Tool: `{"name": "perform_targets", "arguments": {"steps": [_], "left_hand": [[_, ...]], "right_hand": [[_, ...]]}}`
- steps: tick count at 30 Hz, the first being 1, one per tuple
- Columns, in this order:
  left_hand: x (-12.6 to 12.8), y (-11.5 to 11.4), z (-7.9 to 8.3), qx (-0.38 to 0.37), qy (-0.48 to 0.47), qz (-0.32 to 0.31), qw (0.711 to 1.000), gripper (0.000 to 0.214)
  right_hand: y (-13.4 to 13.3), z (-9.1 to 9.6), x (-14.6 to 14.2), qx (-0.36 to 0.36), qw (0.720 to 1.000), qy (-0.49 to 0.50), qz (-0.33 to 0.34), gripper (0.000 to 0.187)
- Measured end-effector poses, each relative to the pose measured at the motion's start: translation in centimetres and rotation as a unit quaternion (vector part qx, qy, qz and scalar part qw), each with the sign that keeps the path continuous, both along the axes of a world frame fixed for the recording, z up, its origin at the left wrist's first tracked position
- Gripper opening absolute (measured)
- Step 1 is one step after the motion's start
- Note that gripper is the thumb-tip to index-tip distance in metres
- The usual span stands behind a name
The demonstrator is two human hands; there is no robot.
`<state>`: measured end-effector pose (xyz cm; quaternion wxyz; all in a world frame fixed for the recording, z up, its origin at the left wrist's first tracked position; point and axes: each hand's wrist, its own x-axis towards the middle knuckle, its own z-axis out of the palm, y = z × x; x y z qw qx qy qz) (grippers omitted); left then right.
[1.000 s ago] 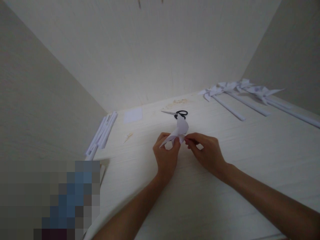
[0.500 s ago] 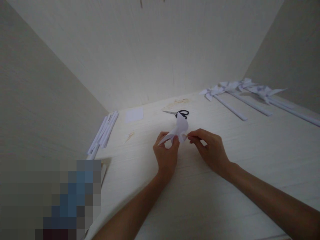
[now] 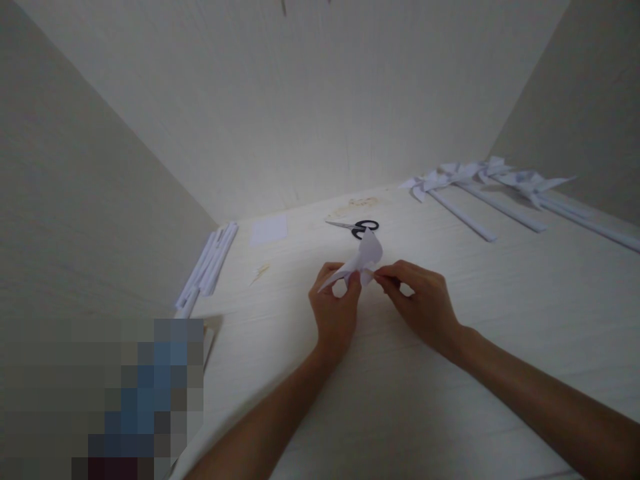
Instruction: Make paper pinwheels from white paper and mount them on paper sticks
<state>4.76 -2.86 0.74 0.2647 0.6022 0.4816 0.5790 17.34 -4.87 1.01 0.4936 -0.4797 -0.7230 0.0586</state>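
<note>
My left hand (image 3: 336, 303) is closed around a white paper pinwheel (image 3: 370, 248), its thumb pressed on the folded middle and its curled blades sticking up and out. Close on the right side of the pinwheel, my right hand (image 3: 417, 290) pinches a tiny, thin, toothpick-like stick at the paper's centre; most of it is hidden by the fingertips. Just behind the pinwheel lie black-handled scissors (image 3: 366, 229), partly covered by a blade. A few toothpicks (image 3: 261, 272) rest on the white surface to the left of my hands.
A square white paper sheet (image 3: 269, 229) lies back left. Several rolled paper sticks (image 3: 207, 260) are piled by the left wall. Along the back right lie several finished pinwheels (image 3: 530, 183) on paper sticks (image 3: 465, 217). Small tan bits (image 3: 363, 202) are near the back wall. Blurred blocks cover the lower left.
The pinwheel has tilted slightly to the right in my left hand, which has shifted a little right. My right hand keeps its pinch at the paper's centre.
</note>
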Motion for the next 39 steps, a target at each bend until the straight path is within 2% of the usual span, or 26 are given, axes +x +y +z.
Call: {"name": "perform_targets", "arguments": {"steps": [16,22,31,39], "left_hand": [[0.1,0.1,-0.1,-0.005,-0.02,-0.024,1.0,0.004],[0.4,-0.2,0.7,0.034,0.008,-0.019,0.999,0.007],[0.5,-0.3,0.9,0.043,0.026,-0.007,0.999,0.009],[0.7,-0.4,1.0,0.045,0.021,-0.009,0.999,0.01]], "right_hand": [[0.1,-0.2,0.0,0.005,1.0,-0.011,-0.003,0.01],[-0.3,-0.2,-0.5,0.013,0.999,-0.027,-0.021,0.009],[-0.4,0.0,-0.7,-0.055,0.998,-0.012,-0.02,0.01],[-0.5,0.0,-0.6,0.034,0.997,-0.051,-0.041,0.013]]}}
